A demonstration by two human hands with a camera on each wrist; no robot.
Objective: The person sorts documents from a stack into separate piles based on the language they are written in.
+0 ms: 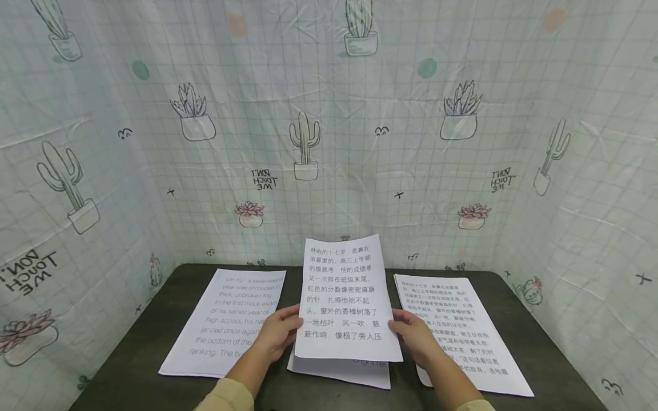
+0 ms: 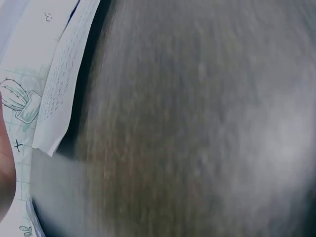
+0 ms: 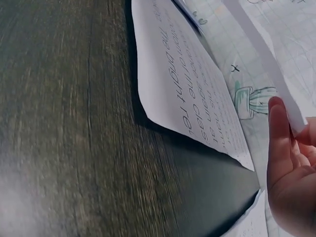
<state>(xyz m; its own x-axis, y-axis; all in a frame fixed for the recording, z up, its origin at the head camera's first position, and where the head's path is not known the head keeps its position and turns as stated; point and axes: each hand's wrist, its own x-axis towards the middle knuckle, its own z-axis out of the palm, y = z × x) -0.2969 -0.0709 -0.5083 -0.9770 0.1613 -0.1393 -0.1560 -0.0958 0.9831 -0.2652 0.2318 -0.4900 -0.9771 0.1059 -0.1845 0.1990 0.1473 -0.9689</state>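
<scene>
A printed paper (image 1: 341, 297) with large Chinese text is held up between both hands, tilted so its text faces me. My left hand (image 1: 280, 334) grips its left edge low down. At the opposite edge my right hand (image 1: 413, 339) pinches it between thumb and fingers; the right wrist view shows the fingers (image 3: 280, 133) behind the sheet. Below it, another paper (image 3: 182, 84) with English text lies on the table, mostly covered in the head view. In the left wrist view only a sliver of the left hand (image 2: 6, 173) shows.
Papers with English text (image 1: 221, 325) lie at the left, partly behind the left forearm. Papers with smaller Chinese text (image 1: 462, 331) lie at the right, partly behind the right hand. The dark wooden table (image 1: 534, 319) meets a cactus-print curtain (image 1: 329, 142) at the back and sides.
</scene>
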